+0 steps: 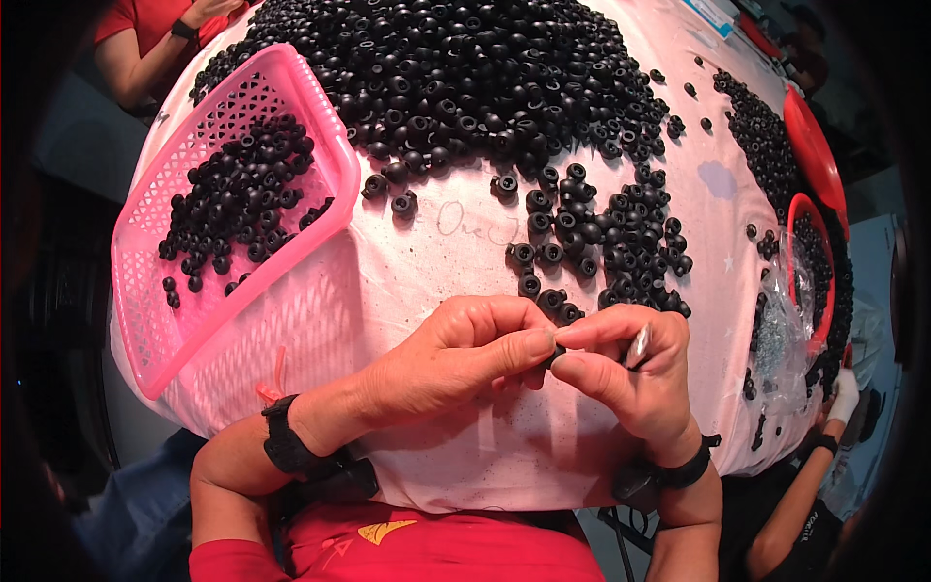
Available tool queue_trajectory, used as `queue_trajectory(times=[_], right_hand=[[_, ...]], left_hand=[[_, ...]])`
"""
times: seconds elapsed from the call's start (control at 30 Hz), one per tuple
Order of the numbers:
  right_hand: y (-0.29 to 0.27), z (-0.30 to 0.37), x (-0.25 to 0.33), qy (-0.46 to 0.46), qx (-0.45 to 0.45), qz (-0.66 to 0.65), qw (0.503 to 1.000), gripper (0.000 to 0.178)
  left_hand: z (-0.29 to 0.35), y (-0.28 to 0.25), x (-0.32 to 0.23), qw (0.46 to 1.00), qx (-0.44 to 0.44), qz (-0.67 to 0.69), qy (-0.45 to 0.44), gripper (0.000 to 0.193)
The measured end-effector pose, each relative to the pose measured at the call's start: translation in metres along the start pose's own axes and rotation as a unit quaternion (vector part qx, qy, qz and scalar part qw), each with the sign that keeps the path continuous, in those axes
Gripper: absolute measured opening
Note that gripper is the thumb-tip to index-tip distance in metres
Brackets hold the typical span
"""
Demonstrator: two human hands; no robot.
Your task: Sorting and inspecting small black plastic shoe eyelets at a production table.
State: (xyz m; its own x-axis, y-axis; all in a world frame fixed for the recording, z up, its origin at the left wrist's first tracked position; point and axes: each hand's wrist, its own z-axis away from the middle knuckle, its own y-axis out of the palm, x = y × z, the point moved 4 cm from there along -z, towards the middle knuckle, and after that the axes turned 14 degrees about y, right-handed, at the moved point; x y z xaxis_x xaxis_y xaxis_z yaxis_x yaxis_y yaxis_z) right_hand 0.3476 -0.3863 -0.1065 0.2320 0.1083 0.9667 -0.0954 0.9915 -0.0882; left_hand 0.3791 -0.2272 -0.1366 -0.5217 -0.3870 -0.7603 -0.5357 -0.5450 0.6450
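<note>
In front of my chest, my left hand [475, 344] and my right hand [630, 373] meet at the fingertips. Between them is a small black round part [558, 354], mostly hidden by my thumbs and fingers. A thin silver metal tool [638, 346] pokes out of my right hand, held in the curled fingers; its full shape is hidden. Just beyond my hands lies a loose cluster of the same black parts [621, 233], round with a ring-shaped opening.
A pink perforated basket [349, 189], partly filled with black parts, sits tilted at left. A large heap of them [436, 78] covers the far side of the cloth-covered table. At right are a red basket [830, 291], a clear plastic bag [776, 339] and a co-worker's arm [805, 485]. Another person [145, 58] sits far left.
</note>
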Motion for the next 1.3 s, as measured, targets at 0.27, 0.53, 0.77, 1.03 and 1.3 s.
queue_trajectory(times=[0.27, 0.53, 0.77, 1.03, 1.3], right_hand=[[-0.002, -0.001, -0.003, 0.163, 0.076, -0.124, 0.976, 0.013], [-0.005, 0.000, -0.004, 0.073, 0.065, -0.094, 0.991, 0.018], [-0.001, 0.003, 0.003, -0.062, 0.000, 0.067, 0.996, 0.029], [-0.004, 0.005, 0.003, -0.099, -0.084, 0.137, 0.982, 0.028], [0.001, 0.005, 0.003, -0.179, -0.092, 0.153, 0.967, 0.032]], left_hand=[[0.000, 0.002, -0.001, 0.997, 0.051, -0.053, -0.023, 0.026], [0.002, 0.003, 0.001, 0.998, -0.012, 0.032, -0.061, 0.030], [0.000, -0.003, 0.008, 0.996, 0.001, 0.091, -0.018, 0.032], [-0.003, -0.002, -0.004, 1.000, 0.002, 0.002, 0.015, 0.028], [-0.002, -0.005, -0.004, 0.999, -0.027, 0.017, 0.012, 0.022]])
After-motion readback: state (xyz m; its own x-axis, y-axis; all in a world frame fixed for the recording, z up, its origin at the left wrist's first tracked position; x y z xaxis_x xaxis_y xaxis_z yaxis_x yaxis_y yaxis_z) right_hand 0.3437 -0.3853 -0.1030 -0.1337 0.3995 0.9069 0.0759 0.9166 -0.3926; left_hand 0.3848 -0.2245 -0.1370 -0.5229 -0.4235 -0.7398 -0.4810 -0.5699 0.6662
